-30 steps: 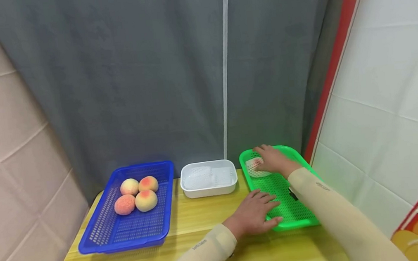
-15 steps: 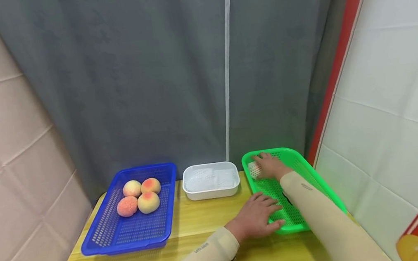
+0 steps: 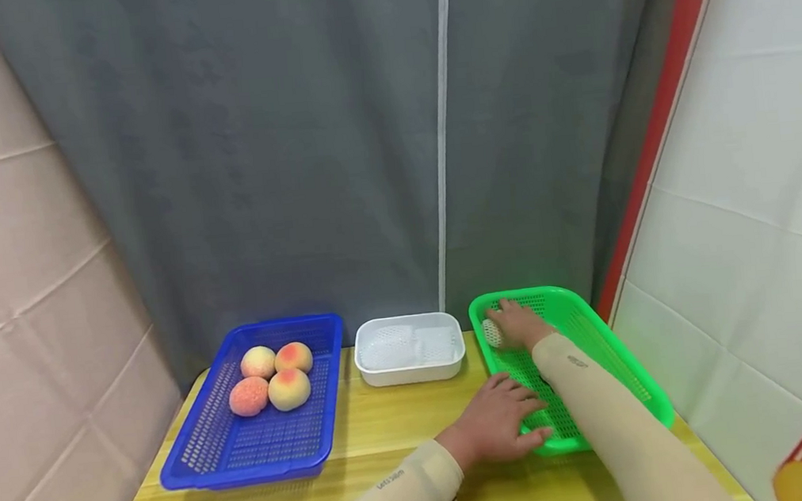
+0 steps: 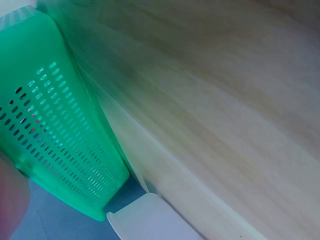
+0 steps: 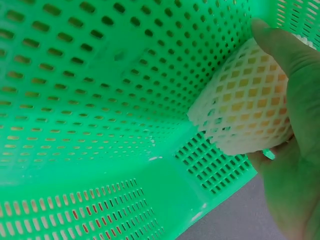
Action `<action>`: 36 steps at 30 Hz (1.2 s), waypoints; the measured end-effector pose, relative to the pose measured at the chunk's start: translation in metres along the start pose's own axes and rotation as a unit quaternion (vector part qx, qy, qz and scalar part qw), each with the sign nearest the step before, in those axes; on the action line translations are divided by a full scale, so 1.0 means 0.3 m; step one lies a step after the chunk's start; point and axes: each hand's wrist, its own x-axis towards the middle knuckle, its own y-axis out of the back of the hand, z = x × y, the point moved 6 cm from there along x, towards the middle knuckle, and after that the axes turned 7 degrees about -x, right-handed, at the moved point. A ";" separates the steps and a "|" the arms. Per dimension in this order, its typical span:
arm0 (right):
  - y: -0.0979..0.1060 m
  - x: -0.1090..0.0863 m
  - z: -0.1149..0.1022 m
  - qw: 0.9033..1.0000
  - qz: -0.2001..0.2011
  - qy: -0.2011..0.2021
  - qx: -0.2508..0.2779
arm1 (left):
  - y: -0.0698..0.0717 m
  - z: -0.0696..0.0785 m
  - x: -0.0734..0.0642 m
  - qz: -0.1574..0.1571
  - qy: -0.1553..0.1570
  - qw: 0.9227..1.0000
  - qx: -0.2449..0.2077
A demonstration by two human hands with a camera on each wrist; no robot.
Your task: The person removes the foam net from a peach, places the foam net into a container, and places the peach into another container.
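In the head view my right hand (image 3: 518, 326) reaches into the back left corner of the green basket (image 3: 621, 358). It grips a peach in a white foam net (image 3: 492, 333). The right wrist view shows thumb and fingers around the netted peach (image 5: 250, 100), which lies close to the basket's perforated wall (image 5: 115, 55). My left hand (image 3: 497, 417) rests at the basket's front left rim, fingers spread and fairly straight. Only a blurred bit of that hand (image 4: 12, 195) appears in the left wrist view, beside the basket (image 4: 55, 120).
A blue basket (image 3: 254, 453) on the left holds several bare peaches (image 3: 289, 389). Between the baskets stands a white plastic box (image 3: 412, 374) with white foam nets (image 3: 389, 345) inside. A grey curtain (image 3: 256, 152) hangs behind the wooden table (image 3: 374, 436).
My right hand has shifted slightly left with the netted peach, closer to the basket's left wall. The left hand stays at the rim. The head view has shifted a little.
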 end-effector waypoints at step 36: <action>-0.081 0.063 0.001 0.999 0.009 -0.024 -0.019 | -0.005 0.007 0.006 0.003 0.002 1.000 0.023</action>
